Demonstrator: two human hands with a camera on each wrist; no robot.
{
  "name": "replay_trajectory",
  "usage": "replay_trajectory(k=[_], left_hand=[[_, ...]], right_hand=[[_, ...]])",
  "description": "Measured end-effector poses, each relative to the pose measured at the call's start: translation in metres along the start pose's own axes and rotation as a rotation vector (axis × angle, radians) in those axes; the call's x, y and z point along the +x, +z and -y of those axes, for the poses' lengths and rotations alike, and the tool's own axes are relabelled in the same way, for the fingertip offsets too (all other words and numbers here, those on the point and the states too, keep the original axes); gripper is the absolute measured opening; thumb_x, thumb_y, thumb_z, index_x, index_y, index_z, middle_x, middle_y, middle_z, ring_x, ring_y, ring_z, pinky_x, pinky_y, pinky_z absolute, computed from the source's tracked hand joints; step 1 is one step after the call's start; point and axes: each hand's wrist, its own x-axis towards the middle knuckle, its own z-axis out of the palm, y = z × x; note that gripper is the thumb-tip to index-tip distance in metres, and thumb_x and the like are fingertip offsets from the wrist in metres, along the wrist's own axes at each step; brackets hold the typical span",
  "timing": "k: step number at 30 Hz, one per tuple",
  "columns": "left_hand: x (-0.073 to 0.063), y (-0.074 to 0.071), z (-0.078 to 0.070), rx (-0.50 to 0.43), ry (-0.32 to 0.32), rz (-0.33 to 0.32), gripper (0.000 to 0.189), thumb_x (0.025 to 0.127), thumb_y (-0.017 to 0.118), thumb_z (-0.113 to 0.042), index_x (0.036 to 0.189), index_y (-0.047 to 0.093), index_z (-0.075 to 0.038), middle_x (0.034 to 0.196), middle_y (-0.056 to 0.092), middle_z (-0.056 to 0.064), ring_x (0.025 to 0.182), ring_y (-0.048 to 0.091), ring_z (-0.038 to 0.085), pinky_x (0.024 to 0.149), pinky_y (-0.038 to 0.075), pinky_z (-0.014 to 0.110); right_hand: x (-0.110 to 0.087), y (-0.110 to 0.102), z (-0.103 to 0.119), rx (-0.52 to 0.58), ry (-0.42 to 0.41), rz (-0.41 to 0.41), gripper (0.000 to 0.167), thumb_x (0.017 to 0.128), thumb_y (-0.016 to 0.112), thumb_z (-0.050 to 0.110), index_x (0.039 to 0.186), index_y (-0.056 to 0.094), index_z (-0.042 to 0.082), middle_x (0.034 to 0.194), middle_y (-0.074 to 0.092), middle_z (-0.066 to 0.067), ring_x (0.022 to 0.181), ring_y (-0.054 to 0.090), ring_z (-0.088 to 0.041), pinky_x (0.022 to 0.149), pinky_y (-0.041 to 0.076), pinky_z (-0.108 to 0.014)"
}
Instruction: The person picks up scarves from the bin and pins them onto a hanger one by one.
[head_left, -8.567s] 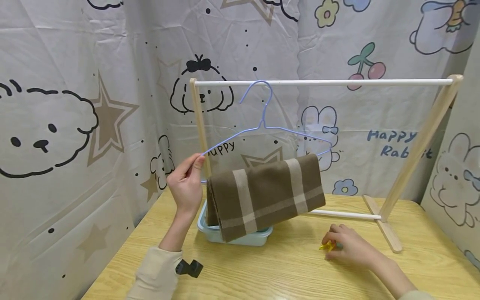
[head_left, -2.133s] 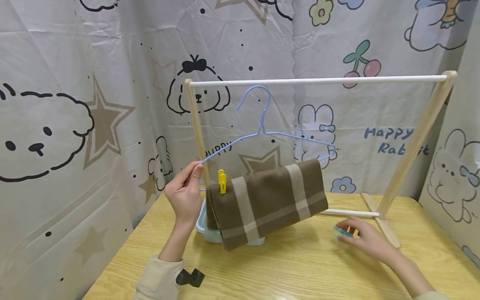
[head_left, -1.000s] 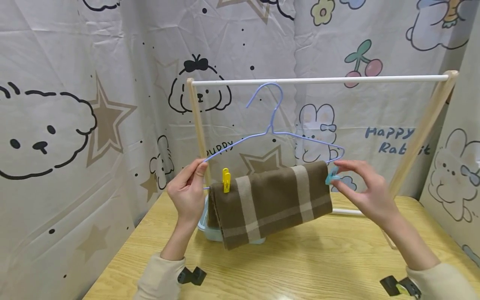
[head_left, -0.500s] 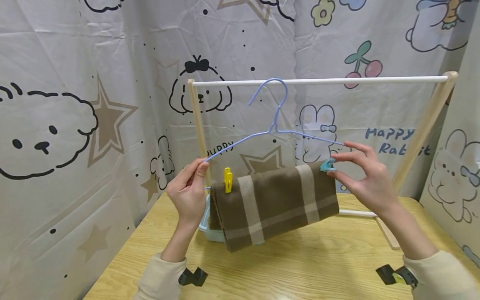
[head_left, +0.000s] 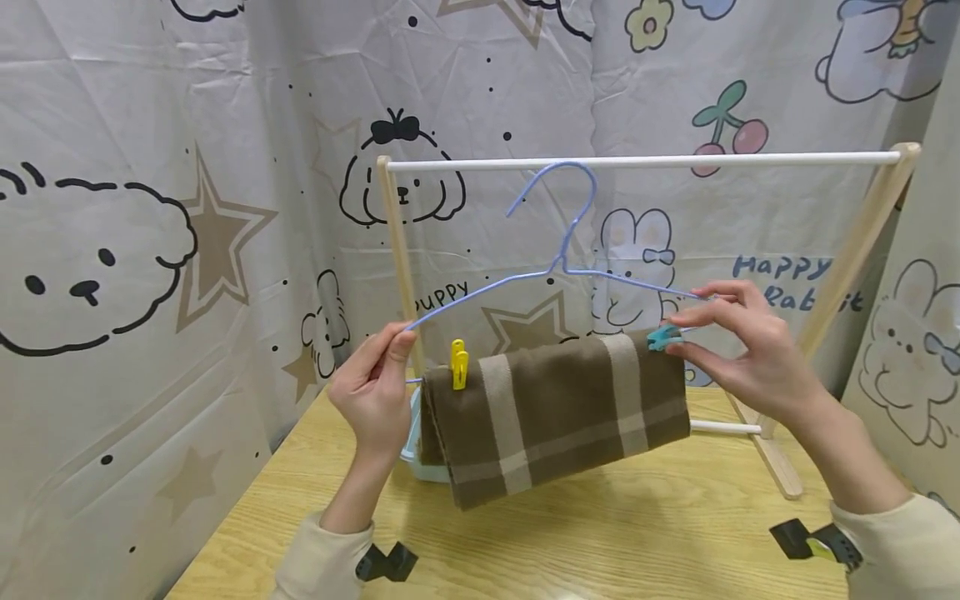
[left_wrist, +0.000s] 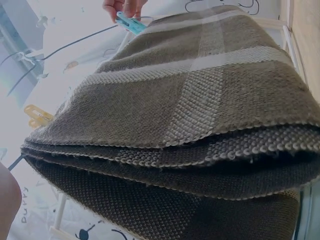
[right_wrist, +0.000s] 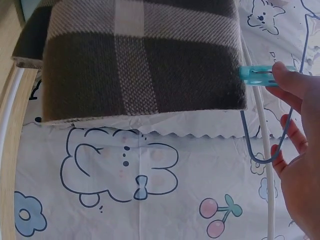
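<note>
A folded brown checked scarf (head_left: 562,408) hangs over the lower bar of a blue wire hanger (head_left: 517,279). My left hand (head_left: 372,387) grips the hanger's left end. Near the scarf's left top edge sits a yellow clothespin (head_left: 459,365). With thumb and fingers, my right hand (head_left: 750,354) pinches a teal clothespin (head_left: 663,337) at the scarf's right top edge; other fingers of that hand touch the hanger's right arm. In the right wrist view the teal clothespin (right_wrist: 257,75) meets the scarf's edge. The left wrist view shows the scarf's layered folds (left_wrist: 200,150) from the side.
Behind the hanger stands a wooden rack with a white top rail (head_left: 675,160); the hook overlaps the rail in view, and contact is hard to tell. A light blue basket (head_left: 427,472) is mostly hidden behind the scarf on the wooden table (head_left: 600,533). A patterned curtain surrounds everything.
The yellow clothespin went from my right hand onto the scarf. My right hand then picked up the teal clothespin and brought it up to the scarf's right top edge. The hanger shifted slightly right.
</note>
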Motion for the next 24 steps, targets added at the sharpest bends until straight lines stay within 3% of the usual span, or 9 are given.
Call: replay_trajectory(k=[5,11,14,17,18,21,24], left_hand=[[0.001,0.001,-0.005,-0.024,-0.012,-0.002,0.017,0.084,0.077,-0.003,0.086,0.073,0.014,0.079,0.072,-0.011,0.054,0.039,0.001,0.049,0.028,0.013],[0.002,0.001,-0.007,-0.025,-0.041,-0.016,0.021,0.085,0.077,-0.007,0.085,0.073,0.014,0.079,0.071,-0.013,0.054,0.039,-0.001,0.049,0.029,0.013],[0.001,0.002,-0.008,-0.038,0.004,0.007,0.019,0.085,0.077,-0.005,0.084,0.073,0.013,0.077,0.071,-0.009,0.053,0.039,0.001,0.049,0.028,0.014],[0.0,0.004,-0.007,-0.041,0.037,0.043,0.016,0.084,0.077,-0.004,0.085,0.074,0.012,0.073,0.07,-0.003,0.054,0.04,0.002,0.049,0.029,0.015],[0.0,0.005,-0.006,-0.034,0.038,0.054,0.012,0.083,0.077,0.0,0.085,0.074,0.011,0.072,0.07,-0.002,0.054,0.04,0.002,0.049,0.029,0.015],[0.002,0.003,-0.002,-0.003,-0.01,0.05,0.01,0.083,0.076,0.001,0.086,0.075,0.01,0.073,0.069,-0.006,0.055,0.04,0.001,0.05,0.03,0.014],[0.003,-0.001,-0.001,0.025,-0.068,0.03,0.013,0.084,0.077,-0.002,0.087,0.074,0.011,0.08,0.071,-0.014,0.056,0.043,0.0,0.05,0.031,0.013]], right_hand=[[0.002,-0.004,0.003,0.005,-0.075,0.033,0.052,0.092,0.062,0.053,0.089,0.077,0.003,0.084,0.07,-0.002,0.099,0.043,-0.009,0.083,0.033,-0.015],[0.007,-0.004,0.01,-0.073,-0.235,0.132,0.046,0.101,0.052,0.046,0.085,0.074,0.01,0.08,0.073,0.002,0.084,0.039,-0.015,0.074,0.028,-0.015],[0.008,-0.003,0.01,-0.13,-0.297,0.168,0.044,0.104,0.047,0.042,0.085,0.072,0.011,0.08,0.072,0.006,0.079,0.038,-0.013,0.068,0.03,-0.015],[0.004,-0.004,0.007,-0.163,-0.286,0.195,0.042,0.105,0.045,0.041,0.091,0.071,0.01,0.082,0.07,0.006,0.078,0.039,-0.012,0.063,0.032,-0.016],[0.002,-0.005,0.006,-0.172,-0.271,0.196,0.043,0.105,0.045,0.042,0.094,0.071,0.009,0.083,0.069,0.006,0.08,0.042,-0.013,0.064,0.034,-0.018],[-0.001,-0.008,0.005,-0.139,-0.231,0.152,0.047,0.103,0.048,0.044,0.102,0.072,0.004,0.089,0.071,-0.002,0.094,0.051,-0.016,0.083,0.043,-0.017],[-0.001,-0.007,0.009,-0.052,-0.236,0.012,0.046,0.103,0.053,0.039,0.099,0.071,-0.003,0.091,0.069,-0.013,0.101,0.055,-0.021,0.101,0.04,-0.017]])
